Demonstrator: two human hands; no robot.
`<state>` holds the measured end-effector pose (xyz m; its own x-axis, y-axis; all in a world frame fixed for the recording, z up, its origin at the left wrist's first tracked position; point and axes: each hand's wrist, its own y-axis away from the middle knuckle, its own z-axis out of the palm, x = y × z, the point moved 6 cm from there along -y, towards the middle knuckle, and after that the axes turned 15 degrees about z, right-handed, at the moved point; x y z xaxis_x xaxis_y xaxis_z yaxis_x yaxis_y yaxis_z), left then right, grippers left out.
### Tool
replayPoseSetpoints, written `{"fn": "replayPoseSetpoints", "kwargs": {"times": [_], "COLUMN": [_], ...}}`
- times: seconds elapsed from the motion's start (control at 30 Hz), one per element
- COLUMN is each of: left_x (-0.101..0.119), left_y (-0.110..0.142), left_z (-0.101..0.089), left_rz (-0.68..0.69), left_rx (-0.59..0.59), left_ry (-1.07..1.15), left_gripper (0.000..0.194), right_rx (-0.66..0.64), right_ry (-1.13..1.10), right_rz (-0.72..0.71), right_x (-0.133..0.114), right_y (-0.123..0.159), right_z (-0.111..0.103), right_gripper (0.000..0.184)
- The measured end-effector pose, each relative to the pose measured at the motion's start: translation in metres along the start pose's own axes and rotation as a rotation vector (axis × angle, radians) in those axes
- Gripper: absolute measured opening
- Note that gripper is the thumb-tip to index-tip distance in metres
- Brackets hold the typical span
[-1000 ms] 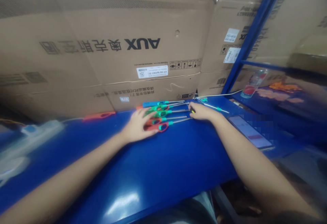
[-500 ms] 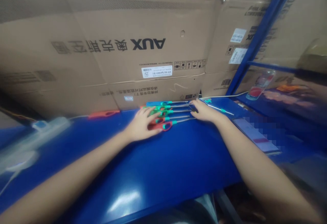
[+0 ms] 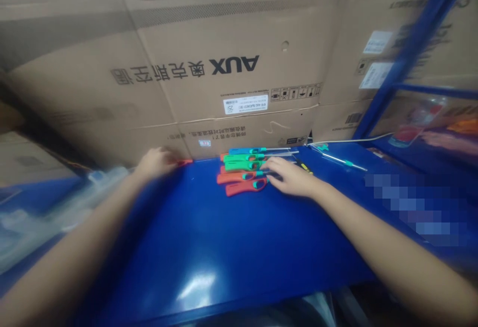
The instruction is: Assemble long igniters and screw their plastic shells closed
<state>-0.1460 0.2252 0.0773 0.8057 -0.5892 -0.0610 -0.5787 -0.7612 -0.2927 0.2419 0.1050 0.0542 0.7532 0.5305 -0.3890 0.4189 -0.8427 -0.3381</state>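
Note:
Several long-nosed lighters lie side by side on the blue table, handles to the left and metal rods to the right. I see a blue lighter (image 3: 244,151), a green lighter (image 3: 239,164) and a red lighter (image 3: 242,187) among them. My right hand (image 3: 291,176) rests over their rods and trigger ends, fingers apart and bent. Farther left, my left hand (image 3: 157,162) covers most of a separate red handle (image 3: 185,162), whose right end sticks out. Motion blur smears the left fingers, so their grip is unclear.
A large cardboard box (image 3: 179,93) stands behind the blue table (image 3: 224,237). Right of the lighters lie a yellow and black tool (image 3: 304,166) and a thin rod with green parts (image 3: 347,162). A clear bottle (image 3: 414,123) stands at right; a blurred whitish object (image 3: 85,197) lies at left.
My left hand has left the group of lighters and moved left onto the separate red handle. My right hand has shifted left along the rods towards the handles. The view has turned slightly left.

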Motion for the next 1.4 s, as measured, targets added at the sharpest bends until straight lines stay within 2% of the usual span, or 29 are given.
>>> {"fn": "replayPoseSetpoints", "kwargs": {"times": [0.13,0.37,0.63,0.73,0.8,0.87,1.0,1.07,1.13,1.23,1.33,1.4], "left_x": [-0.015,-0.007,-0.007,0.003,0.023,0.055,0.145,0.186,0.216,0.241,0.247,0.248], "left_y": [0.016,0.017,0.02,0.017,0.015,0.015,0.022,0.029,0.035,0.042,0.045,0.045], "left_z": [0.01,0.021,0.012,0.002,-0.008,-0.02,-0.043,-0.044,-0.035,-0.008,0.016,0.024], "left_rz": [-0.026,0.046,0.001,0.019,0.049,0.098,0.285,0.362,0.394,0.431,0.417,0.414], "left_rx": [-0.017,-0.07,-0.093,-0.087,-0.07,-0.041,0.037,0.036,0.015,-0.023,-0.006,0.033], "left_ry": [-0.022,0.031,0.053,0.095,0.134,0.189,0.3,0.258,0.277,0.335,0.364,0.389], "left_gripper": [0.037,0.037,0.036,0.034,0.037,0.039,0.032,0.026,0.023,0.016,0.012,0.014], "right_rx": [-0.031,-0.042,-0.085,-0.065,-0.048,-0.028,-0.025,-0.091,-0.21,-0.378,-0.475,-0.484], "right_ry": [0.019,0.011,-0.008,-0.022,-0.034,-0.064,-0.293,-0.464,-0.575,-0.57,-0.457,-0.391], "right_rz": [0.005,0.011,-0.002,-0.023,-0.034,-0.033,0.074,0.141,0.149,0.089,-0.005,-0.079], "right_x": [0.003,0.005,0.006,0.006,0.004,0.0,-0.007,-0.012,-0.021,-0.04,-0.055,-0.062], "right_y": [0.0,0.001,-0.001,0.0,0.0,0.0,-0.002,-0.002,0.0,0.006,0.014,0.018], "right_z": [0.008,0.013,0.021,0.02,0.017,0.013,0.004,0.003,0.005,0.012,0.024,0.032], "right_gripper": [0.024,0.024,0.02,0.019,0.02,0.021,0.02,0.023,0.027,0.032,0.031,0.023]}}
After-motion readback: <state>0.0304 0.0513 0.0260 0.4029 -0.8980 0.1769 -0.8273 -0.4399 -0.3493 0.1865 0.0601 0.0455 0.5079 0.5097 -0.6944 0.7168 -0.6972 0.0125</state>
